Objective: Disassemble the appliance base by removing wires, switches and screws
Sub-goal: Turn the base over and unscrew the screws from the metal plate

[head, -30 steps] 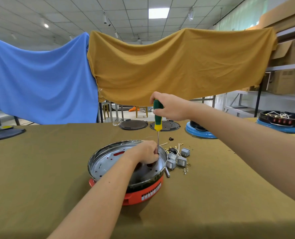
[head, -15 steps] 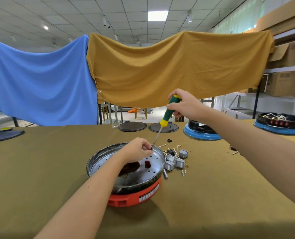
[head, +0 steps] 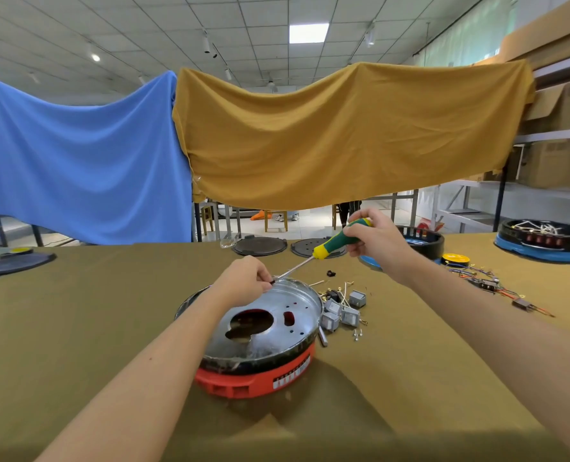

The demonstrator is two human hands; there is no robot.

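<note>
Tilting flatter vs before: screwdriver (head: 335,245) gripped in right hand (head: 375,238); left hand (head: 243,278) pinches tip.

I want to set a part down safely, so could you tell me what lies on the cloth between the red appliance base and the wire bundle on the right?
In the head view, grey switches and small screws lie beside the appliance base; then bare cloth reaches the wire bundle.

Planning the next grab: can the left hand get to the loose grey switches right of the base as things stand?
Probably yes. The switches lie in the open on the cloth beside the base, nothing over them. But the left hand is pinching something small at the screwdriver tip and must let go first.
</note>
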